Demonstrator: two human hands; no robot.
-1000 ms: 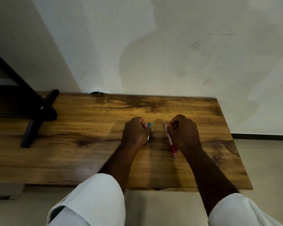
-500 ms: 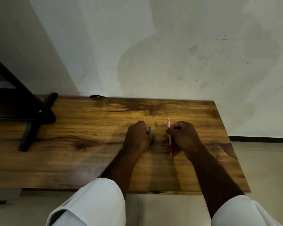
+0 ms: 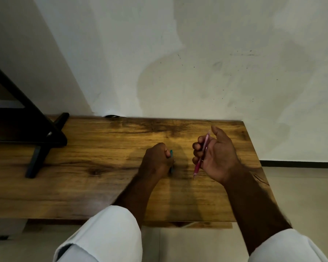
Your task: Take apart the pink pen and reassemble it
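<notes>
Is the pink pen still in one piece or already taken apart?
In one piece, apparently: the pink pen shows as one unbroken length in the right hand. Any loosened joint is hidden by fingers.

Loose white sleeves pushed up above bare forearms, both hands ungloved.

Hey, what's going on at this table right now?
A person in white sleeves works at a wooden table. The right hand holds the pink pen lifted above the wood, palm turned up, fingers curled around it. The pen looks to be in one piece. The left hand is a closed fist on a teal pen, resting on the table.
</notes>
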